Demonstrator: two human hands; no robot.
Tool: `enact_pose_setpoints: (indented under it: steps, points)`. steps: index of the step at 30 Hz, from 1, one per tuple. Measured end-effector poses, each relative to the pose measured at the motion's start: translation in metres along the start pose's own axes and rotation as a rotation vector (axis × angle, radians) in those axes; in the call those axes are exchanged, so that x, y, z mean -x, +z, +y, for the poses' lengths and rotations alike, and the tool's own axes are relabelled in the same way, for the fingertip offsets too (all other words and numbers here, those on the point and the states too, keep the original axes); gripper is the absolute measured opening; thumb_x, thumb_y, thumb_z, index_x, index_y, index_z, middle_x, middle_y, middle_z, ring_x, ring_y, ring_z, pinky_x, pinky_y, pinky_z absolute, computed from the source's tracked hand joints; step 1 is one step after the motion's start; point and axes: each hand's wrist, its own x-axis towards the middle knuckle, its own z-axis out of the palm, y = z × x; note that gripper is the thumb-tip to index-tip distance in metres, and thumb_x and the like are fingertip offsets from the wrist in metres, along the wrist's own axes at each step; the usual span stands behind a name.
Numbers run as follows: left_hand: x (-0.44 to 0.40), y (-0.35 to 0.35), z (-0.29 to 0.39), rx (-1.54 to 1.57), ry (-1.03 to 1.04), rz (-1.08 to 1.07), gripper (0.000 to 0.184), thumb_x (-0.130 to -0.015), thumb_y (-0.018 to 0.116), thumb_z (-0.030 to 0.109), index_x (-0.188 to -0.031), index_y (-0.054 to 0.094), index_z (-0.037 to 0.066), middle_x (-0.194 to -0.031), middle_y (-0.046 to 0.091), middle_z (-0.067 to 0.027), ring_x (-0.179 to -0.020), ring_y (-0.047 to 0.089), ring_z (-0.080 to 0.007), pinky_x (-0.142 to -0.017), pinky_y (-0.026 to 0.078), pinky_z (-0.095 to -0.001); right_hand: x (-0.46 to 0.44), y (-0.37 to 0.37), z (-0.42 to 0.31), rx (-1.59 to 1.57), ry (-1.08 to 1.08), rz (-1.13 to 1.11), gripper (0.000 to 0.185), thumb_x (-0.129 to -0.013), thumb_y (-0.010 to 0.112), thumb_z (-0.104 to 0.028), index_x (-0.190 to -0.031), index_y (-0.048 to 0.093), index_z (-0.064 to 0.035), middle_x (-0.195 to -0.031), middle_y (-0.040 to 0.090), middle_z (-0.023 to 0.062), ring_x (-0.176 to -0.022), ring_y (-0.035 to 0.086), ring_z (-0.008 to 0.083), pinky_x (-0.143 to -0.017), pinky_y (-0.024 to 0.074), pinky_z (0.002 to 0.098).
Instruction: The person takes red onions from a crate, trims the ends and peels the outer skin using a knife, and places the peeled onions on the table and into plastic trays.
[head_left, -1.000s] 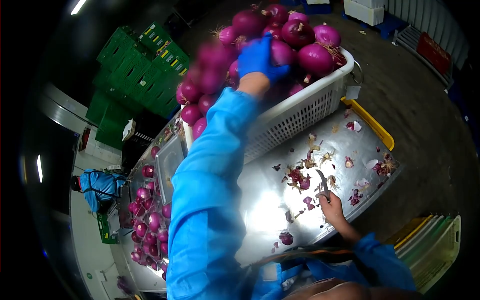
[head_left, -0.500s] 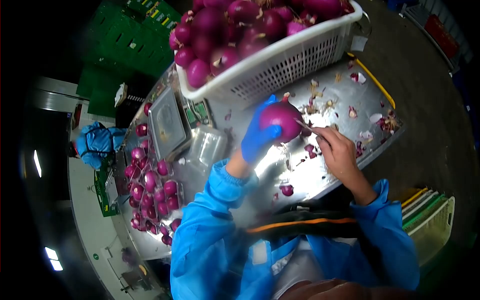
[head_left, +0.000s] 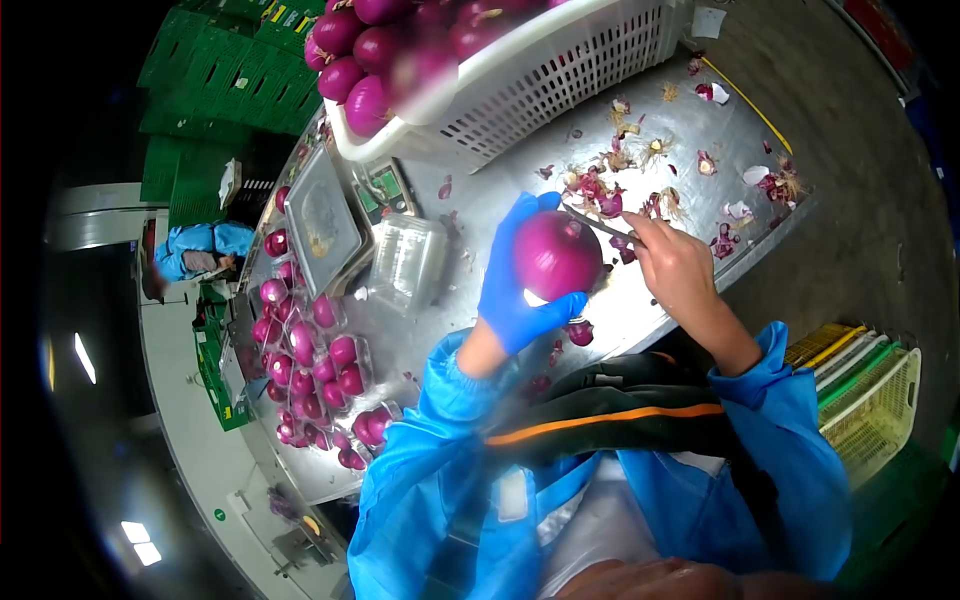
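Observation:
A large red onion (head_left: 556,258) rests in my left hand (head_left: 508,290), whose blue-gloved fingers wrap round its left side and underside. My right hand (head_left: 676,268) is bare and closed on a small knife (head_left: 600,226). The knife's thin blade points left, to the upper right edge of the onion; whether it touches the skin I cannot tell. Beneath and beyond the hands, onion peelings (head_left: 592,190) and root ends lie scattered over the metal table (head_left: 520,180). A loose onion piece (head_left: 579,332) lies just below the held onion.
A white perforated basket (head_left: 540,90) heaped with red onions stands at the back. To the left are a weighing scale (head_left: 325,235), a clear plastic tub (head_left: 408,262) and several packs of onions (head_left: 303,343). Another person (head_left: 200,250) is far left. Stacked crates (head_left: 870,400) stand lower right.
The onion has turned in my left hand, its top end now facing up toward me. The knife has moved up to its upper right edge. The view has shifted slightly.

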Motion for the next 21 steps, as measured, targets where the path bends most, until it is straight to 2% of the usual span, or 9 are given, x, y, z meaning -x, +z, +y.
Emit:
enact_pose_setpoints:
  steps: [1, 4, 7, 10, 11, 13, 16, 18, 21]
  points:
    - [0.000, 0.000, 0.002, -0.023, 0.000, 0.001, 0.106, -0.068, 0.087, 0.035, -0.148, 0.027, 0.004, -0.144, 0.042, -0.0167, -0.131, 0.045, -0.0292, -0.107, 0.039, -0.0420, 0.003, -0.001, -0.002, -0.061, 0.016, 0.017, 0.037, -0.079, 0.066, -0.006, -0.116, 0.063, -0.0100, -0.085, 0.065, 0.0081, -0.070, 0.065, 0.0281, -0.060, 0.0513, 0.0366]
    - [-0.009, -0.003, -0.005, -0.157, 0.065, -0.079, 0.096, -0.069, 0.082, 0.008, -0.149, 0.028, 0.008, -0.149, 0.038, -0.0163, -0.135, 0.040, -0.0272, -0.108, 0.040, -0.0397, -0.003, -0.010, -0.012, -0.460, 0.256, -0.110, 0.045, -0.086, 0.067, -0.013, -0.129, 0.056, -0.0091, -0.109, 0.067, 0.0111, -0.083, 0.065, 0.0245, -0.073, 0.0518, 0.0334]
    - [-0.011, 0.001, -0.011, -0.309, 0.101, -0.115, 0.103, -0.072, 0.084, 0.035, -0.150, 0.024, 0.004, -0.142, 0.044, -0.0196, -0.130, 0.047, -0.0299, -0.105, 0.042, -0.0418, -0.017, -0.020, -0.010, -0.803, 0.334, -0.233, 0.060, -0.089, 0.068, -0.028, -0.142, 0.045, -0.0112, -0.124, 0.061, 0.0128, -0.094, 0.058, 0.0182, -0.086, 0.0472, 0.0318]
    - [-0.015, 0.000, -0.011, 0.172, -0.393, -0.066, 0.096, -0.084, 0.074, 0.037, -0.154, 0.015, 0.008, -0.143, 0.043, -0.0155, -0.126, 0.051, -0.0255, -0.101, 0.046, -0.0370, -0.016, -0.017, -0.010, -0.671, 0.141, -0.239, 0.064, -0.091, 0.066, -0.039, -0.140, 0.044, -0.0031, -0.123, 0.060, 0.0150, -0.094, 0.057, 0.0162, -0.089, 0.0472, 0.0334]
    - [-0.017, -0.002, -0.011, 0.397, -0.509, -0.073, 0.095, -0.089, 0.062, 0.051, -0.155, 0.009, 0.008, -0.139, 0.047, -0.0153, -0.117, 0.057, -0.0248, -0.094, 0.049, -0.0337, -0.014, -0.013, -0.009, -0.687, 0.172, -0.229, 0.062, -0.092, 0.065, -0.038, -0.140, 0.044, -0.0035, -0.120, 0.061, 0.0148, -0.093, 0.058, 0.0177, -0.087, 0.0478, 0.0326]
    - [-0.013, -0.010, -0.013, 0.299, -0.622, -0.225, 0.093, -0.091, 0.059, 0.052, -0.155, 0.009, 0.008, -0.140, 0.046, -0.0157, -0.117, 0.057, -0.0244, -0.094, 0.049, -0.0325, -0.005, 0.003, 0.001, -0.711, 0.238, -0.196, 0.058, -0.094, 0.063, -0.036, -0.139, 0.046, -0.0044, -0.114, 0.063, 0.0144, -0.091, 0.061, 0.0205, -0.084, 0.0490, 0.0312]
    - [-0.004, -0.016, -0.019, 0.094, -0.438, -0.317, 0.093, -0.087, 0.069, 0.033, -0.155, 0.010, 0.009, -0.143, 0.043, -0.0155, -0.122, 0.053, -0.0253, -0.097, 0.048, -0.0355, 0.009, 0.012, 0.013, -1.000, 0.625, -0.326, 0.047, -0.098, 0.055, -0.037, -0.128, 0.051, -0.0002, -0.086, 0.061, 0.0081, -0.071, 0.055, 0.0144, -0.065, 0.0437, 0.0256]
    - [0.004, 0.001, -0.040, -0.169, -0.117, -0.122, 0.096, -0.083, 0.075, 0.020, -0.155, 0.012, 0.010, -0.142, 0.043, -0.0153, -0.123, 0.052, -0.0254, -0.098, 0.048, -0.0374, 0.018, 0.024, 0.012, -1.286, 0.723, -0.387, 0.039, -0.102, 0.049, -0.031, -0.122, 0.051, 0.0025, -0.070, 0.058, 0.0047, -0.044, 0.041, 0.0036, -0.042, 0.0315, 0.0170]
    - [0.007, 0.004, -0.059, 0.028, -0.207, -0.019, 0.088, -0.079, 0.076, 0.008, -0.150, 0.024, 0.007, -0.139, 0.047, -0.0134, -0.123, 0.051, -0.0237, -0.101, 0.046, -0.0373, 0.019, 0.029, 0.006, -1.051, 0.660, -0.368, 0.035, -0.103, 0.047, -0.031, -0.113, 0.055, 0.0011, -0.070, 0.057, 0.0054, -0.050, 0.048, 0.0063, -0.044, 0.0364, 0.0219]
